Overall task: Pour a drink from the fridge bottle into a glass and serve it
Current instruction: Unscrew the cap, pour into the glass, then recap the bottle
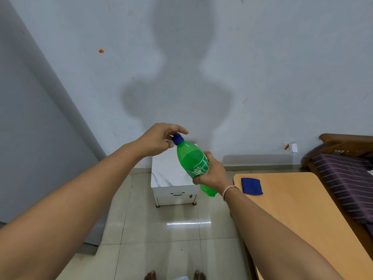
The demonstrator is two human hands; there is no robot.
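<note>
Above the tiled floor [161, 229], in front of a white cabinet [171, 178], a green bottle [191, 158] is held in the air, tilted with its neck up and to the left. The right hand [212, 174] is wrapped around the labelled lower half of the bottle, fingers closed on it; the base pokes out below the hand. The left hand [159, 140] sits at the top, thumb and fingers curled around the blue cap [178, 138], touching it. To the right stands the bench [302, 209], with a blue cloth [251, 185] lying near its far left corner, apart from the bottle.
</note>
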